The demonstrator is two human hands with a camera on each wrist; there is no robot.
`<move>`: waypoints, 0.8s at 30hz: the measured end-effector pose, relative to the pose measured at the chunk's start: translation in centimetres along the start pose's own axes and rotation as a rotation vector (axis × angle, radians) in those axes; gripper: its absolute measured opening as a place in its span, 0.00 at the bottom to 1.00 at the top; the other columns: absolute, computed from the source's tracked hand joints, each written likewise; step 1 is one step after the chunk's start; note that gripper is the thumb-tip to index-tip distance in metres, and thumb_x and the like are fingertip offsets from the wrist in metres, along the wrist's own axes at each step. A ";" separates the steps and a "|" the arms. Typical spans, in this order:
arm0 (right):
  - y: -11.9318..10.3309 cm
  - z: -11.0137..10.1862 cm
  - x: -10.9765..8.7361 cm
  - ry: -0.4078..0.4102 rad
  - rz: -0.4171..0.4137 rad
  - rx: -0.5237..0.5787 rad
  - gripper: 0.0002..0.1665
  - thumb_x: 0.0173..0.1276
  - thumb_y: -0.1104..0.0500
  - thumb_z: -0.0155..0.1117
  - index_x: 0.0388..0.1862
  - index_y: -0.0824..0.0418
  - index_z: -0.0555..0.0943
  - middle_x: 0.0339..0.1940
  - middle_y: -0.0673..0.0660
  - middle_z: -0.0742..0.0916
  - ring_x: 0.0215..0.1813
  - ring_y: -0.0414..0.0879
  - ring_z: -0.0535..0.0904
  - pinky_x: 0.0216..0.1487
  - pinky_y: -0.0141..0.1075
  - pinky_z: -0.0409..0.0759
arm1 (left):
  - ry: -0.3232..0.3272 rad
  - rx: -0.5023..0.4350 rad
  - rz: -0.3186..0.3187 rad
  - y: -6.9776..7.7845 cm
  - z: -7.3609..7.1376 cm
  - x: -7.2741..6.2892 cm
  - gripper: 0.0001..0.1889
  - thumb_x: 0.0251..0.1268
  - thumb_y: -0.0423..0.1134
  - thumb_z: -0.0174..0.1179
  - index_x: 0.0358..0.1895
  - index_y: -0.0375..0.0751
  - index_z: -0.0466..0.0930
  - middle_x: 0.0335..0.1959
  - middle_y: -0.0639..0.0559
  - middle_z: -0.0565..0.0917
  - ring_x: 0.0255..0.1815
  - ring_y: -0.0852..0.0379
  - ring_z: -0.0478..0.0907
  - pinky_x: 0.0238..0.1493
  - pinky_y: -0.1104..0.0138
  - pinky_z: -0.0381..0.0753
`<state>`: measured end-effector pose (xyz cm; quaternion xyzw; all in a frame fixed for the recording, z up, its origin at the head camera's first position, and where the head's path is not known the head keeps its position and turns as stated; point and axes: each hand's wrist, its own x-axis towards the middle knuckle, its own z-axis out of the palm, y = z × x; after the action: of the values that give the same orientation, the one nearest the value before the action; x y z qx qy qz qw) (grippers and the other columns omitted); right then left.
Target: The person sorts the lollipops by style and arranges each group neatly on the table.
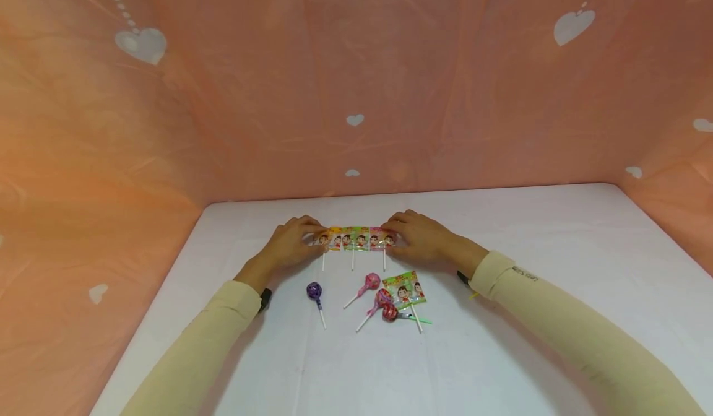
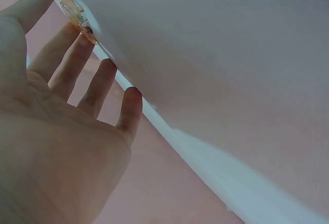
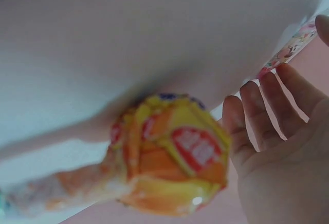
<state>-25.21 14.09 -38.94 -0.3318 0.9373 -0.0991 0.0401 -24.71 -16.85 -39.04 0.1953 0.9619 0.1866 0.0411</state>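
Left hand pinches orange packet | right hand pinches pink packet | green packet between (all glossy, cartoon-printed)

This is a small screened-off nook, though whether in a home, a studio or some other room cannot be told. A peach curtain with white hearts hangs beyond the left hand and the right hand, and wraps round on both outer sides of them. Beneath both hands is a plain white table, its far edge close to the curtain.
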 end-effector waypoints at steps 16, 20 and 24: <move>-0.1 -0.3 -0.3 -0.007 0.039 0.039 0.35 0.71 0.39 0.58 0.72 0.53 0.71 0.71 0.56 0.74 0.73 0.54 0.68 0.73 0.53 0.67 | -0.012 -0.019 -0.027 0.0 0.1 0.1 0.27 0.65 0.51 0.64 0.65 0.46 0.78 0.64 0.47 0.77 0.68 0.42 0.68 0.68 0.42 0.64; 0.0 -0.4 -0.4 0.018 0.036 0.036 0.36 0.70 0.38 0.58 0.72 0.53 0.71 0.72 0.57 0.74 0.73 0.55 0.69 0.74 0.53 0.67 | -0.021 -0.018 -0.029 -0.1 0.1 0.2 0.27 0.66 0.51 0.64 0.65 0.45 0.78 0.65 0.46 0.76 0.70 0.41 0.67 0.70 0.40 0.62; -0.1 -0.7 -0.5 0.046 -0.001 0.047 0.36 0.70 0.39 0.60 0.71 0.54 0.72 0.70 0.57 0.75 0.72 0.55 0.69 0.73 0.53 0.66 | -0.018 -0.014 -0.020 -0.1 0.0 0.1 0.27 0.66 0.50 0.64 0.65 0.45 0.77 0.65 0.45 0.76 0.70 0.40 0.67 0.69 0.39 0.61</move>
<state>-24.82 14.45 -38.27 -0.3289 0.9352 -0.1285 0.0265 -24.87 -16.91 -39.09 0.1871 0.9621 0.1914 0.0532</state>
